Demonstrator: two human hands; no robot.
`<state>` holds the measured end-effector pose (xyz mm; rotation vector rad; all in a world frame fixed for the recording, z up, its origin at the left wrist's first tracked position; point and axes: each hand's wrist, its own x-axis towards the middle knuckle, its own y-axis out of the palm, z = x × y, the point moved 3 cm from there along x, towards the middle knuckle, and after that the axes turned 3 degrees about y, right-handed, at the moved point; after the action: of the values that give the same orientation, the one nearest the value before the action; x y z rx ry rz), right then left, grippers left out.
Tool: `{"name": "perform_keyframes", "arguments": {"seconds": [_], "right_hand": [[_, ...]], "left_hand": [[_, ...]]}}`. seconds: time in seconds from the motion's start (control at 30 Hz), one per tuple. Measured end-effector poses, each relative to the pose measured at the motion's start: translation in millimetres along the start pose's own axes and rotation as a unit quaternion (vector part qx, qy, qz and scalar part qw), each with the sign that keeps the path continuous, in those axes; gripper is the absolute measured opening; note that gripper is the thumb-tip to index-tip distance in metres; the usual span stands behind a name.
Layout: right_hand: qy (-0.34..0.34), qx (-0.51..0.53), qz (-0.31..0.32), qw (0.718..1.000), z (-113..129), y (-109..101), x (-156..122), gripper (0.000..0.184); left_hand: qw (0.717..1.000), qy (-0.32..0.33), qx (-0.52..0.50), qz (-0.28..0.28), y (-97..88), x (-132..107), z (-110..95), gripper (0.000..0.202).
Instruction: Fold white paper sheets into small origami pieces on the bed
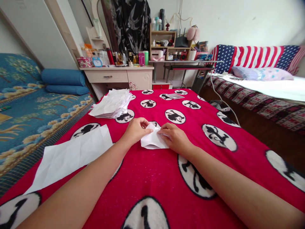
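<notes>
Left hand (137,129) pinches the left edge of the folded white paper (152,141), which lies mid-blanket; right hand (175,138) grips its right side. Risk, judged: uneven pull from the left could skew the creases; pressing at right against soft backing could crumple the layers. Surface: red blanket (147,178), black figures in white ovals; loose sheet (76,154), then paper stack (110,104). Room: blue sofa (26,109), white dressing table (116,73), wooden shelf (164,32), stars-and-stripes cloth (257,58).

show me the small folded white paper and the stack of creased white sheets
Small folded white paper (153,139), head view: middle of its upper face.
Stack of creased white sheets (111,102), head view: middle of the top sheet.
</notes>
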<state>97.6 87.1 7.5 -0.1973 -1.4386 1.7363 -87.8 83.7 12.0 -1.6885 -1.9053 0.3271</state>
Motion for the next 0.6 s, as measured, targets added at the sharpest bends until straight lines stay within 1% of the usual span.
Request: {"name": "perform_keyframes", "arguments": {"seconds": [0.1, 0.17, 0.23, 0.37, 0.43, 0.47, 0.53, 0.6], "right_hand": [[-0.004, 0.005, -0.004, 1.000, -2, 1, 0, 0.028], [-0.004, 0.011, -0.004, 1.000, -3, 1, 0, 0.028], [0.000, 0.017, -0.004, 1.000, -4, 2, 0, 0.026], [0.008, 0.040, -0.004, 0.999, -6, 4, 1, 0.023], [0.016, 0.047, -0.023, 0.999, -9, 3, 1, 0.021], [0.027, 0.039, -0.043, 0.998, -11, 1, 1, 0.021], [0.071, -0.001, -0.090, 0.993, -17, -4, 0, 0.024], [0.142, -0.048, -0.122, 0.981, -24, -9, -1, 0.037]], "left_hand": [[0.991, 0.069, 0.116, 0.011, 4.4, -5, -13, 0.015], [0.981, 0.105, 0.161, 0.033, 8.6, -10, -20, 0.014], [0.972, 0.121, 0.190, 0.063, 12.2, -13, -23, 0.017], [0.969, 0.105, 0.191, 0.119, 16.0, -12, -17, 0.026], [0.971, 0.101, 0.172, 0.134, 17.2, -11, -12, 0.023], [0.972, 0.100, 0.163, 0.135, 17.6, -10, -10, 0.021], [0.975, 0.098, 0.152, 0.133, 17.9, -9, -6, 0.021], [0.975, 0.099, 0.153, 0.129, 17.7, -9, -5, 0.030]]}}
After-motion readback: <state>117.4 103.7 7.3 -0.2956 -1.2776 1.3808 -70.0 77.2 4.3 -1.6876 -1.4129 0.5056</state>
